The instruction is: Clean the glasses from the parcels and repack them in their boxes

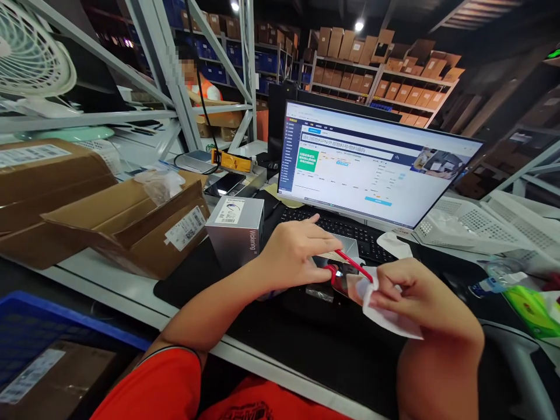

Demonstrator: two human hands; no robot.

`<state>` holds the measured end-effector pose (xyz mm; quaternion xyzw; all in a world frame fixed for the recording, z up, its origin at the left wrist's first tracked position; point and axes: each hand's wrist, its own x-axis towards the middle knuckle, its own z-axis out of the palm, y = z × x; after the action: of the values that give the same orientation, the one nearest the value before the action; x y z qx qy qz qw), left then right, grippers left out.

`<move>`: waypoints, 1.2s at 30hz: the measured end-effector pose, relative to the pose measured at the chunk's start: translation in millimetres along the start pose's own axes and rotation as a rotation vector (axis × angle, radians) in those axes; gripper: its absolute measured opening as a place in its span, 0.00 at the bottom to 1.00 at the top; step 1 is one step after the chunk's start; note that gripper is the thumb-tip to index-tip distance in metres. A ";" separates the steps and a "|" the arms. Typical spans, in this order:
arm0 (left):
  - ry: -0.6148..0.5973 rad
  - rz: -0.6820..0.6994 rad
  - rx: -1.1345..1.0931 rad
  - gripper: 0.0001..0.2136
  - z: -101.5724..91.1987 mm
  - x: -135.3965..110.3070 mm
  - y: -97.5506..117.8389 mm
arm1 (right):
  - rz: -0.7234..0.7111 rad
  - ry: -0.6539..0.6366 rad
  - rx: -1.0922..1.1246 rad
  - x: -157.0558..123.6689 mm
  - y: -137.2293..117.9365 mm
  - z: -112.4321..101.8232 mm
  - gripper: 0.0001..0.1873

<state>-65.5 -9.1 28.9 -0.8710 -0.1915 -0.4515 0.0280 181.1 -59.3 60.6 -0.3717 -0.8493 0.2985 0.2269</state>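
Note:
My left hand (293, 254) is closed round a red-handled tool (345, 269), probably scissors, with the index finger stretched toward the keyboard (350, 230). My right hand (415, 294) pinches a white piece of paper or label (387, 318) right at the tool's tip. Under both hands lies a small shiny packet (321, 291) on the black desk mat (245, 315). A silver box (236, 230) stands just left of my left hand.
A monitor (371, 163) with a web form stands behind the keyboard. Open cardboard cartons (131, 224) lie at left, a blue crate (39, 326) at lower left, white perforated trays (481, 224) and a green packet (531, 309) at right. A person in orange (199, 84) works behind the shelving.

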 end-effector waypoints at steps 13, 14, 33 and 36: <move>-0.105 0.140 0.079 0.07 3.1 -4.2 -1.4 | 0.126 0.422 -0.206 25.5 -17.9 53.6 0.20; -0.108 0.125 0.029 0.07 0.4 -3.6 -1.4 | 0.123 0.322 -0.125 21.3 -16.9 46.2 0.22; 0.037 -0.077 -0.084 0.08 -11.1 -1.0 10.6 | 0.088 0.381 0.102 -4.2 -24.7 27.7 0.27; 0.009 -0.001 0.064 0.07 -7.6 -2.8 14.1 | 0.034 0.484 -0.075 7.3 -27.9 46.5 0.24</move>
<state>-67.9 -24.6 32.9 -0.8674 -0.2063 -0.4492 0.0567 134.5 -84.7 47.2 -0.4548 -0.7743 0.1727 0.4047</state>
